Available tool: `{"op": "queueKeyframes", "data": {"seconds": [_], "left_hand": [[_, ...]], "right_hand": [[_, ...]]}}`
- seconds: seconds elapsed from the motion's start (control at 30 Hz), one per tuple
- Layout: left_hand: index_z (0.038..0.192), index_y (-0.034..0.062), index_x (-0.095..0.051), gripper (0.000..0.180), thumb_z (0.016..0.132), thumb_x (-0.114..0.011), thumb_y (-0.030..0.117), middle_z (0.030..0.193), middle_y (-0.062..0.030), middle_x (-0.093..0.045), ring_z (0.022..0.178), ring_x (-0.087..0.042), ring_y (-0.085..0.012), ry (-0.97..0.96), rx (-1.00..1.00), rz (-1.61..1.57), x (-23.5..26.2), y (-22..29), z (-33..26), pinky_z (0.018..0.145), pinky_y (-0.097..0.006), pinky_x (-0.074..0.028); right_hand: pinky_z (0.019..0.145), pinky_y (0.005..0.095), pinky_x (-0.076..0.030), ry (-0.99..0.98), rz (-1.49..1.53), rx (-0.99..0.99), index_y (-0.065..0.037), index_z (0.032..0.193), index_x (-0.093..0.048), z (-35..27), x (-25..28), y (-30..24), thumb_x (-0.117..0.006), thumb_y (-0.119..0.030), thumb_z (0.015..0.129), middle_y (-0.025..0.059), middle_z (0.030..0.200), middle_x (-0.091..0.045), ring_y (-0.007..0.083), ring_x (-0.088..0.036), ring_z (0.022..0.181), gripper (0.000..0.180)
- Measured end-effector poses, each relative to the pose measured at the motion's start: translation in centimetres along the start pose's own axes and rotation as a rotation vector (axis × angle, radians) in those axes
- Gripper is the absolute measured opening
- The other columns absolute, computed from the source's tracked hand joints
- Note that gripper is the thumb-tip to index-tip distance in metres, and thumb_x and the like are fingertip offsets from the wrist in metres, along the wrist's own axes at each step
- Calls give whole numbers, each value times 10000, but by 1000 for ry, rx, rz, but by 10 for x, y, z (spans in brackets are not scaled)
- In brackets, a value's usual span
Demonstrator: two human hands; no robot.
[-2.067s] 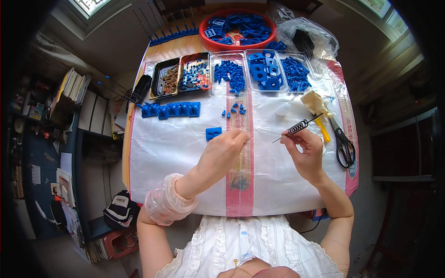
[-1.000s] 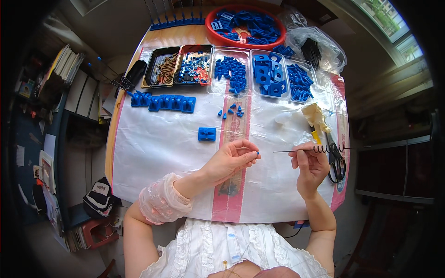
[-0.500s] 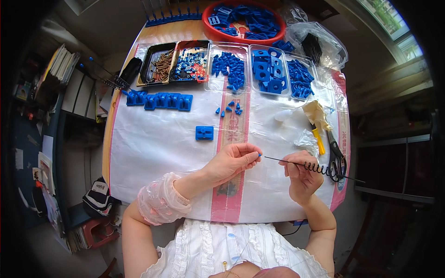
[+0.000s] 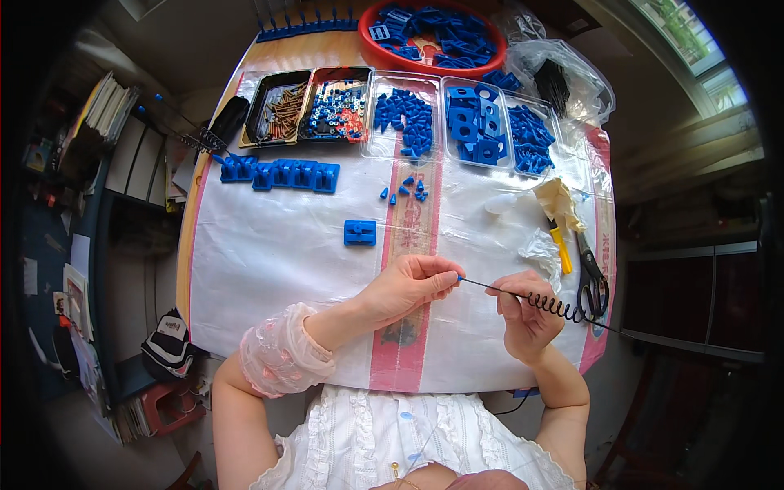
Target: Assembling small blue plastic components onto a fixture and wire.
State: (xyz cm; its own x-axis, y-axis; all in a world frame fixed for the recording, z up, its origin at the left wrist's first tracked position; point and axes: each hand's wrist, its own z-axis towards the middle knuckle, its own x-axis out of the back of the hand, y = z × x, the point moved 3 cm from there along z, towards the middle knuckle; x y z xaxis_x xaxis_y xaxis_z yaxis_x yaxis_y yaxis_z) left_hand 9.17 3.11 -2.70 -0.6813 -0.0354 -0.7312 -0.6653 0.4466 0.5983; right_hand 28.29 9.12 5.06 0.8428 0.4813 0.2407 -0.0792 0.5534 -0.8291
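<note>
My left hand (image 4: pixel 411 286) pinches a tiny blue plastic piece (image 4: pixel 460 278) against the near tip of a thin black wire rod (image 4: pixel 490 286). A coiled black spring (image 4: pixel 555 308) sits on that rod, and my right hand (image 4: pixel 527 318) grips the rod at the spring's near end. The rod's far end runs out past the table's right edge. Both hands hover above a white plastic sheet (image 4: pixel 278 253) with a pink stripe. A small blue block (image 4: pixel 359 233) lies alone ahead of my left hand, and a few loose blue cones (image 4: pixel 404 192) sit farther back.
Trays of brown screws (image 4: pixel 282 106), mixed small parts (image 4: pixel 336 110) and blue parts (image 4: pixel 469 126) line the back, with a red bowl (image 4: pixel 437 33) behind. A row of blue blocks (image 4: pixel 278 173) lies at left. Scissors (image 4: pixel 592 278) and a yellow-handled tool (image 4: pixel 559 245) lie at right.
The rod has swung from pointing up-right to lying nearly level, its tip now meeting my left fingers. My right hand moved lower and rightward; the spring is now visible on the rod.
</note>
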Motion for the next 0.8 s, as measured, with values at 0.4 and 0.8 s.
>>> {"op": "queueKeyframes", "data": {"seconds": [0.4,0.8], "left_hand": [[1219,-3,-701,225,1054,-654,142,1009,-19,-674,922,-598,-96,4,-7,30,0,1,-1,851,-244,-505],[1209,-1,-706,215,1055,-654,139,1011,-19,-677,916,-601,-92,-13,-17,20,0,1,0,840,-237,-509]], "right_hand": [[738,321,-579,-17,-31,3,21,1094,-613,1,0,1,-663,120,937,182,912,-737,249,-729,831,192],[742,318,-577,-33,-31,4,26,1101,-619,3,-1,-1,-655,144,923,186,914,-738,246,-728,830,216]]}}
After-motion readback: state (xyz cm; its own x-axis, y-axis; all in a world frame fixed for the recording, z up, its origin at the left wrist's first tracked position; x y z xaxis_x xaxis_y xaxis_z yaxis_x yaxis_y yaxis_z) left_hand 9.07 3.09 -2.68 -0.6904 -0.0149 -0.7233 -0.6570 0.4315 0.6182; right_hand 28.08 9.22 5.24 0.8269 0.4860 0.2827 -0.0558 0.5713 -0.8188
